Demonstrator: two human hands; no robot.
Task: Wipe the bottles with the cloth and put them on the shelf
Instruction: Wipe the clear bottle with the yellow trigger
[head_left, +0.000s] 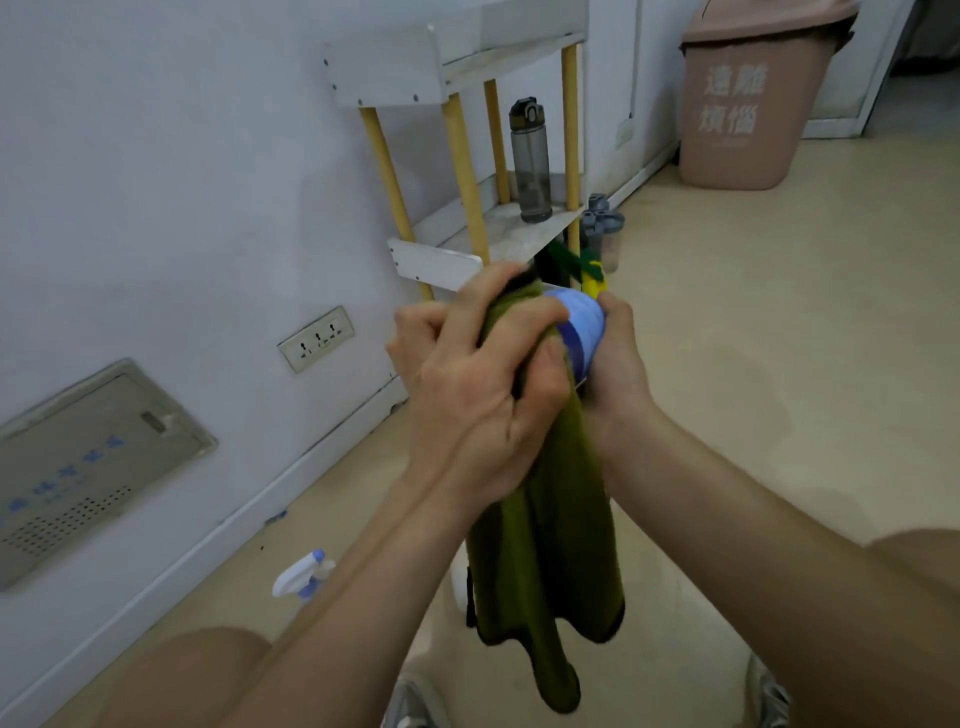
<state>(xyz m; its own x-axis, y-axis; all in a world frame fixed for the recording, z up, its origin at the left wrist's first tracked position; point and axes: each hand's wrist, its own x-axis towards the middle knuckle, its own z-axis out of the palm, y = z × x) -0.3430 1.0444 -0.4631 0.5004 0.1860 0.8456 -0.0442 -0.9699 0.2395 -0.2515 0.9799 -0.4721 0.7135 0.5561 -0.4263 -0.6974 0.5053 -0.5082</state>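
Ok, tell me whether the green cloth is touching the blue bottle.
Touching. The head view shows the left hand gripping the green cloth wrapped directly over the blue bottle.

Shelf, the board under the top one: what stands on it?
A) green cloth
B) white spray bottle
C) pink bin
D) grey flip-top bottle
D: the grey flip-top bottle stands upright on that board of the shelf; the spray bottle is on the floor, the cloth in the left hand's grip, round the blue bottle the right hand holds.
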